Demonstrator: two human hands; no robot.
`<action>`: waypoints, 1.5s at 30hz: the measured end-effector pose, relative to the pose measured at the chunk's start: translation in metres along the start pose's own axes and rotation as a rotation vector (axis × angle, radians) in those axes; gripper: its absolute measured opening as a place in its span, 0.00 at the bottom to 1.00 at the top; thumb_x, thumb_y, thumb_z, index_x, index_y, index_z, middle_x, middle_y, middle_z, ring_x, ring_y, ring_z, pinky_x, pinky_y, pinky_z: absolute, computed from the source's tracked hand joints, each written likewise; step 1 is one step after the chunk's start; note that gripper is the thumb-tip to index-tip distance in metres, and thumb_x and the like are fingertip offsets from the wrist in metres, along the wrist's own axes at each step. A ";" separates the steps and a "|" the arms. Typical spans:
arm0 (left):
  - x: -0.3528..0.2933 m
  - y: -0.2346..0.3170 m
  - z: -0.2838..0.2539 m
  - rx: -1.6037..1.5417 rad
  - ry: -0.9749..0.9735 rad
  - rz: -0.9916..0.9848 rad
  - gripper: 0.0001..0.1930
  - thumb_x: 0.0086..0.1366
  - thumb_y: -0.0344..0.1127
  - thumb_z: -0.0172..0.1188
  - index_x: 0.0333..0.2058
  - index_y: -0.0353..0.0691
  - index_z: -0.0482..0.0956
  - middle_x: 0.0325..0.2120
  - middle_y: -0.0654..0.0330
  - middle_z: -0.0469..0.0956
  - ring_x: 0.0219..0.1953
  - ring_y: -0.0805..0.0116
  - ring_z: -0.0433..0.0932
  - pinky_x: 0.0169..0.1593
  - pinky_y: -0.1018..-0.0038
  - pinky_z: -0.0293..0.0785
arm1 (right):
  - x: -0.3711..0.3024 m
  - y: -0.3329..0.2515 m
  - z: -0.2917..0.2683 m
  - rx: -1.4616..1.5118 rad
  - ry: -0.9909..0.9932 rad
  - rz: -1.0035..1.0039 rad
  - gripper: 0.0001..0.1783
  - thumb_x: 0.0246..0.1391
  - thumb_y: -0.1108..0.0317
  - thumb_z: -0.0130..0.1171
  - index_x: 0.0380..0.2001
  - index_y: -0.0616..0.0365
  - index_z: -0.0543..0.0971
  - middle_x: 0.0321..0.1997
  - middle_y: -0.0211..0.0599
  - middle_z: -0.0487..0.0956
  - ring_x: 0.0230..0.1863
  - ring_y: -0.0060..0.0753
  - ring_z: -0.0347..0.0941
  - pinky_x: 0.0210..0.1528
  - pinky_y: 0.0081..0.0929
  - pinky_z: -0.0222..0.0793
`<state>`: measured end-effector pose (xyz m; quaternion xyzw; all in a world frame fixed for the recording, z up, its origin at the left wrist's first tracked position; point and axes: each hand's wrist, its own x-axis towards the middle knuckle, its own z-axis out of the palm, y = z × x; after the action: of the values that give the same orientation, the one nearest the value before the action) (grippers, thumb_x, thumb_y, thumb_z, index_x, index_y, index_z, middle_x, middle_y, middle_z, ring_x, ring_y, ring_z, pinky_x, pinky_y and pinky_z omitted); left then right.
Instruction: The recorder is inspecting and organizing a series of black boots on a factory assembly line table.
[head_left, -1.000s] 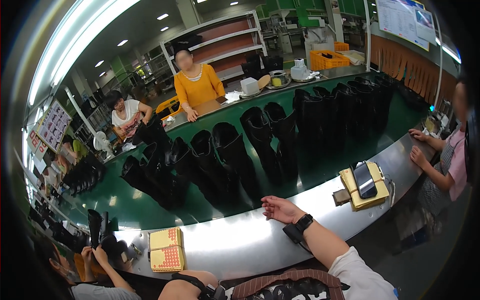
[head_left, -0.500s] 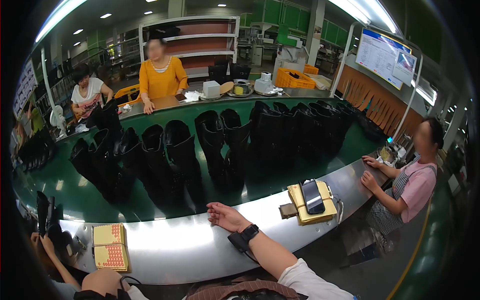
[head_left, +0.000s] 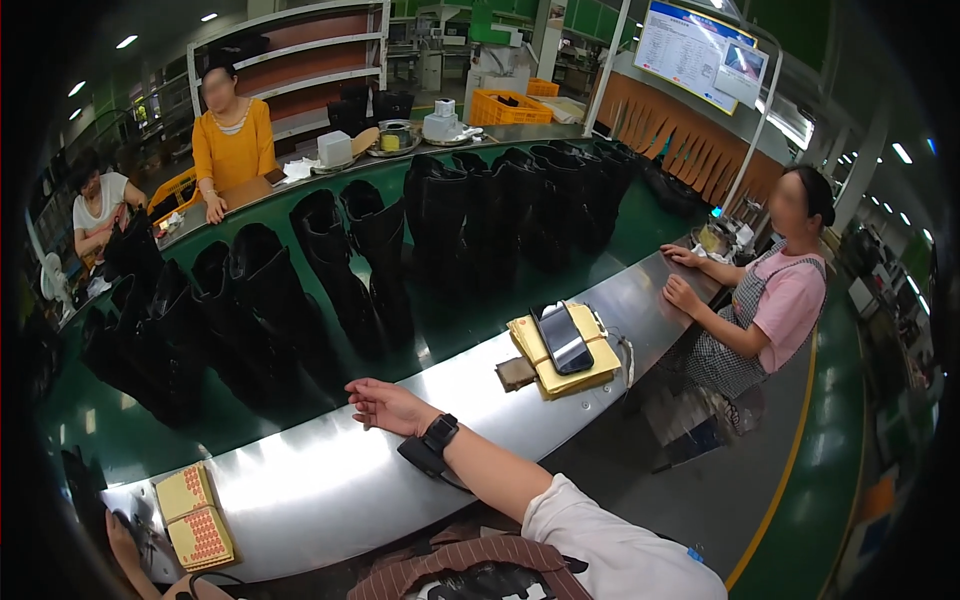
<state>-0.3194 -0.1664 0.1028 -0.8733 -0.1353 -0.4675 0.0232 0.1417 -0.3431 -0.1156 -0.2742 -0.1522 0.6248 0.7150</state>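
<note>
My right hand [head_left: 385, 405] is over the inner edge of the metal table [head_left: 330, 480], palm turned partly up and fingers loosely bent and apart, holding nothing. A black watch and a dark wrist device with a cable are on that wrist. Nearest to the fingers are tall black boots [head_left: 270, 280], standing in a row on the green conveyor belt [head_left: 440, 345]. My left hand is out of the picture; only a bit of arm shows at the lower edge. To the right lies a bundle of yellow cards [head_left: 580, 385] with a black phone [head_left: 563, 340] on top.
Another yellow card bundle [head_left: 195, 520] lies at the left, near a co-worker's hand [head_left: 125, 540]. Across the belt are a person in yellow [head_left: 232, 150] and one in white [head_left: 100, 205]. A person in pink [head_left: 785, 290] sits at the right with hands on the table.
The view has swung right, so boots, people and card bundles sit further left. My right hand keeps its loose pose. The bare left forearm has mostly left the picture.
</note>
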 end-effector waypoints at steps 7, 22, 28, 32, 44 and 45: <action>-0.170 -0.145 0.072 0.241 -0.669 0.048 0.06 0.54 0.31 0.56 0.31 0.37 0.74 0.28 0.60 0.73 0.37 0.61 0.76 0.48 0.63 0.72 | -0.001 -0.001 0.001 0.000 -0.026 0.008 0.13 0.67 0.63 0.48 0.49 0.55 0.72 0.40 0.27 0.75 0.39 0.20 0.72 0.48 0.26 0.72; 0.046 0.179 0.117 -0.380 0.286 0.491 0.09 0.54 0.33 0.60 0.33 0.37 0.75 0.33 0.55 0.75 0.37 0.58 0.74 0.40 0.63 0.71 | -0.003 -0.002 0.003 -0.023 0.043 -0.011 0.11 0.65 0.64 0.51 0.46 0.57 0.75 0.37 0.30 0.77 0.38 0.24 0.74 0.49 0.30 0.73; 0.074 0.117 0.298 -0.316 -0.424 -0.503 0.26 0.59 0.45 0.63 0.46 0.26 0.74 0.41 0.44 0.78 0.45 0.52 0.77 0.48 0.67 0.73 | -0.005 -0.005 0.008 -0.008 0.008 0.000 0.11 0.65 0.65 0.49 0.46 0.57 0.74 0.37 0.29 0.76 0.38 0.21 0.73 0.50 0.29 0.73; 0.055 0.069 0.371 -0.204 -0.871 -0.806 0.42 0.52 0.54 0.67 0.56 0.26 0.66 0.49 0.38 0.74 0.55 0.48 0.73 0.56 0.67 0.69 | -0.003 -0.007 0.007 -0.017 -0.011 0.005 0.11 0.66 0.64 0.49 0.45 0.57 0.74 0.37 0.29 0.76 0.37 0.21 0.73 0.50 0.29 0.73; 0.063 0.075 0.452 -0.522 -0.420 -0.911 0.38 0.50 0.43 0.71 0.56 0.34 0.65 0.51 0.49 0.75 0.54 0.55 0.74 0.56 0.68 0.69 | 0.004 -0.009 0.014 -0.140 -0.016 0.094 0.11 0.65 0.64 0.50 0.45 0.56 0.75 0.36 0.26 0.75 0.36 0.18 0.73 0.46 0.24 0.74; 0.068 0.081 0.458 -0.497 -0.464 -0.928 0.36 0.50 0.42 0.71 0.55 0.36 0.67 0.50 0.50 0.76 0.54 0.56 0.75 0.55 0.68 0.70 | 0.005 -0.009 0.015 -0.165 -0.017 0.115 0.11 0.65 0.63 0.50 0.46 0.56 0.75 0.36 0.26 0.75 0.37 0.18 0.73 0.46 0.22 0.74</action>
<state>0.1085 -0.1536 -0.0921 -0.7813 -0.3921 -0.2426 -0.4206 0.1415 -0.3360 -0.0990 -0.3351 -0.1935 0.6524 0.6517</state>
